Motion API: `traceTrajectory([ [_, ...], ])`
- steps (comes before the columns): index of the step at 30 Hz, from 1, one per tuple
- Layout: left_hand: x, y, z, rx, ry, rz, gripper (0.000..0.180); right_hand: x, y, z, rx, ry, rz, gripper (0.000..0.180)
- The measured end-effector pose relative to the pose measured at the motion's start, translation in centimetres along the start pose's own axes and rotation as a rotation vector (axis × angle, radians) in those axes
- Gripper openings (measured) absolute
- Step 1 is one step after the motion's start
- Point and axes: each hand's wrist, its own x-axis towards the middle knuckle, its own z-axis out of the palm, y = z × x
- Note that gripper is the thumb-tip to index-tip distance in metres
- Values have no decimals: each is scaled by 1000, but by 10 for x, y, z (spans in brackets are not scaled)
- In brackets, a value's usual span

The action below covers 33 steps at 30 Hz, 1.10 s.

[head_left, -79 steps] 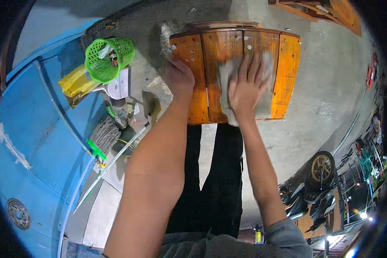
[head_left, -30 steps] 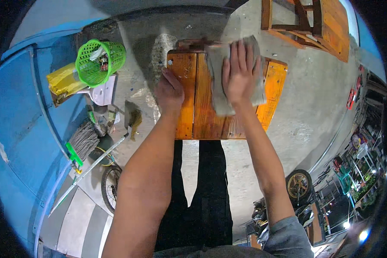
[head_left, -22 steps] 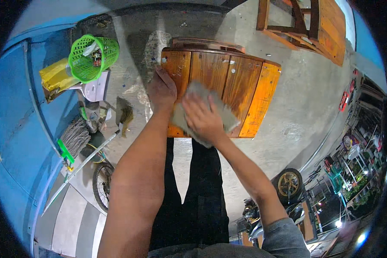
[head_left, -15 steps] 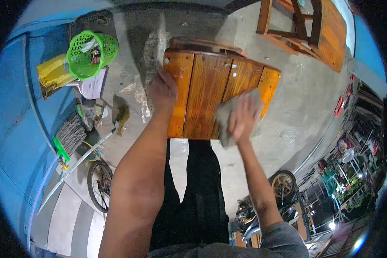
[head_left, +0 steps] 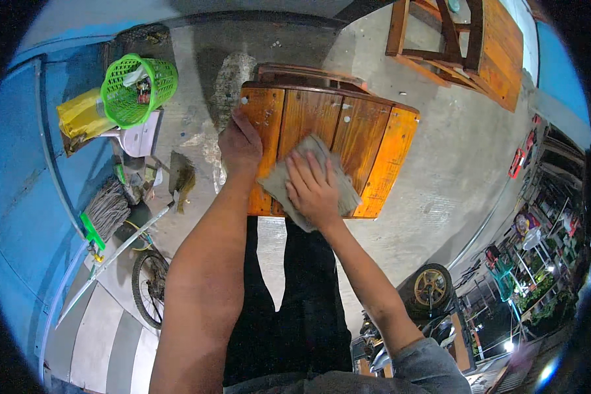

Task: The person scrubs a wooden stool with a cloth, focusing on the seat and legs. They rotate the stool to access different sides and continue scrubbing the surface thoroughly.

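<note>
A varnished piece of wooden furniture [head_left: 308,108] stands before my legs, its slatted orange-brown top facing up. Pale specks and round fastener marks dot the slats. My left hand [head_left: 241,146] is closed at the top's left edge, its fingertips partly hidden. On the near middle of the slats lies a grey-green cloth [head_left: 345,190], spread out and overhanging the front edge. My right hand [head_left: 315,187] presses down on this cloth and holds it against the wood, fingers slightly parted.
Another wooden furniture piece [head_left: 496,56] lies at the far right. Leftward are a green basket [head_left: 171,77] with litter, a yellow sack [head_left: 82,119], a mop [head_left: 108,207] and a bicycle wheel [head_left: 150,289]. A motorcycle wheel [head_left: 431,287] is at the near right.
My right hand and the cloth have moved left across the slats, from the right side to the near middle. My left hand stays at the left edge; the view has shifted slightly.
</note>
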Motion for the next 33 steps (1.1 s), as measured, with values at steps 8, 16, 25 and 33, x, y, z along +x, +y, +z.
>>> traceTrajectory([
  [8,-2,8,-4,40,59,-4,57,22,109,-38,-165,315,647,57],
  [16,-1,7,-1,20,107,5,53,90,15,-14,-112,145,200,63],
  [25,-1,3,-2,67,40,-143,54,-28,105,-33,-180,109,481,61],
  [33,0,9,-1,23,68,2,57,108,86,-28,-154,460,666,56],
])
